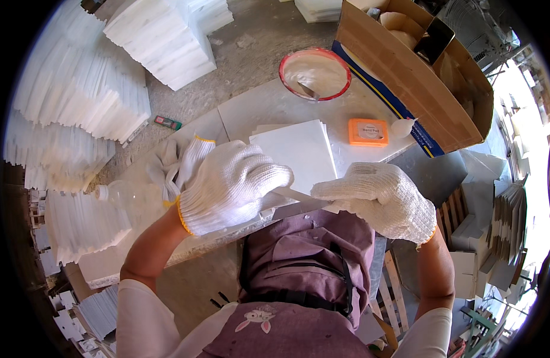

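Observation:
My left hand [230,188] and my right hand [379,198] both wear white knitted gloves with yellow cuffs. Between them they grip a thin, flat, pale piece [296,195], tilted so that mostly its edge shows; it looks like a stone tile. My fingers close over its two ends and hide them. Just beyond my hands, a small stack of white square tiles [299,149] lies on the worktable [245,113]. A spare pair of white gloves [193,156] rests beside my left hand.
A red-rimmed bowl [283,83] of white paste holds a scraper [309,90]. An orange box [368,132] and a small white squeeze bottle [401,127] sit near a large cardboard box [400,62]. A clear plastic bottle [123,194] lies left. Tall white tile stacks [84,83] flank the table.

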Tool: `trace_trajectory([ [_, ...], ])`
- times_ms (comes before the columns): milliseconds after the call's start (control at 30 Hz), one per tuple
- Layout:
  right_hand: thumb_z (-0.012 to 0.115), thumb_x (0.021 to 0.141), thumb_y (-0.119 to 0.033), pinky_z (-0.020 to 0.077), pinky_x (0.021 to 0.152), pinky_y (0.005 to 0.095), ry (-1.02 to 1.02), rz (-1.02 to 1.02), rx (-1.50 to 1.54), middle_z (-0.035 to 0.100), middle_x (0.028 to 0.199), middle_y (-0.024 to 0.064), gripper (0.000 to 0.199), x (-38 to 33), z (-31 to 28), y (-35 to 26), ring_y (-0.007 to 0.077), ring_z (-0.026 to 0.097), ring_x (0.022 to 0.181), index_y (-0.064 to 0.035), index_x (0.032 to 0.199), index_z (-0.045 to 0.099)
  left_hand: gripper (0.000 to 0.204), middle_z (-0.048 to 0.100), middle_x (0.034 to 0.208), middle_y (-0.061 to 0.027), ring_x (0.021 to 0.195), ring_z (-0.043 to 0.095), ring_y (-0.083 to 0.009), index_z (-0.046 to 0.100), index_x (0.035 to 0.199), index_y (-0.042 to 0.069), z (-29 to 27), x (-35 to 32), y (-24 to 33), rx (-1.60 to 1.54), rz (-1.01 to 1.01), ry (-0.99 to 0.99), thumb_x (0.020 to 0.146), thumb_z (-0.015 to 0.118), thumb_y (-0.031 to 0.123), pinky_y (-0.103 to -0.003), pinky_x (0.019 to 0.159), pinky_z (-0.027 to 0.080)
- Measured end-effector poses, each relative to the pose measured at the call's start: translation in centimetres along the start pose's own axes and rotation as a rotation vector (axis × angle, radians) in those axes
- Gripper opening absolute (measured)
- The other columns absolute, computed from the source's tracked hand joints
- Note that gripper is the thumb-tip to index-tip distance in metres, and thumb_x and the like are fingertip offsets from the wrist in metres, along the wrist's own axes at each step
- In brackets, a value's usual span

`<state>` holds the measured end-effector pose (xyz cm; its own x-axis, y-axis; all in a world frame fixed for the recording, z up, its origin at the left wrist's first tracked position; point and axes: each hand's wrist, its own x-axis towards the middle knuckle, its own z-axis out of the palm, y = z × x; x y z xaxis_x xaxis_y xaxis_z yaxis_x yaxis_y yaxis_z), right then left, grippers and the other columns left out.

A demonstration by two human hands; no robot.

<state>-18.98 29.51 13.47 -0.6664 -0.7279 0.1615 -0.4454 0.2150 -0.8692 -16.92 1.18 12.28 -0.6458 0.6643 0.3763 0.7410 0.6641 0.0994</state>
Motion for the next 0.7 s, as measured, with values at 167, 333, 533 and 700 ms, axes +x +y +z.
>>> trace_trajectory([
  [167, 0.066, 0.08, 0.005, 0.0514, 0.069, 0.032, 0.066, -0.004, -0.089, 0.068, 0.082, 0.0115, 0.035, 0.5, 0.9, -0.6, 0.0227, 0.064, 0.073, -0.0051, 0.113, 0.072, 0.041, 0.062, 0.097, -0.0019, 0.093, 0.06, -0.0234, 0.07, 0.105, 0.022, -0.4, -0.1, -0.2, 0.023, 0.036, -0.017, 0.064, 0.076, 0.02, -0.041, 0.082, 0.05],
  [333, 0.068, 0.081, 0.0, 0.0511, 0.066, 0.0359, 0.089, 0.018, -0.126, 0.065, 0.08, 0.0121, 0.036, -0.2, 1.0, -1.1, 0.0285, 0.063, 0.07, -0.0086, 0.116, 0.07, 0.04, 0.062, 0.096, -0.0017, 0.09, 0.061, -0.0222, 0.069, 0.101, 0.021, -0.2, -0.1, 0.0, -0.01, 0.031, 0.033, 0.062, 0.074, 0.016, -0.038, 0.077, 0.051],
  [533, 0.07, 0.08, 0.0, 0.0494, 0.06, 0.0369, 0.125, 0.04, -0.088, 0.063, 0.076, 0.0119, 0.036, -0.7, 1.6, -1.6, 0.0302, 0.063, 0.066, -0.0104, 0.115, 0.071, 0.042, 0.063, 0.092, -0.0023, 0.086, 0.061, -0.025, 0.069, 0.099, 0.015, -0.6, 0.2, 0.4, -0.082, 0.034, -0.003, 0.058, 0.076, 0.01, -0.038, 0.076, 0.051],
  [700, 0.064, 0.081, 0.003, 0.0471, 0.058, 0.0335, 0.11, 0.05, -0.197, 0.065, 0.072, 0.0078, 0.029, -3.0, 2.4, -1.6, 0.0219, 0.06, 0.064, -0.0046, 0.108, 0.073, 0.04, 0.063, 0.09, -0.0001, 0.084, 0.061, -0.0246, 0.068, 0.097, 0.015, 0.9, 0.0, -0.3, -0.097, -0.075, 0.09, 0.061, 0.083, 0.02, -0.039, 0.077, 0.051],
])
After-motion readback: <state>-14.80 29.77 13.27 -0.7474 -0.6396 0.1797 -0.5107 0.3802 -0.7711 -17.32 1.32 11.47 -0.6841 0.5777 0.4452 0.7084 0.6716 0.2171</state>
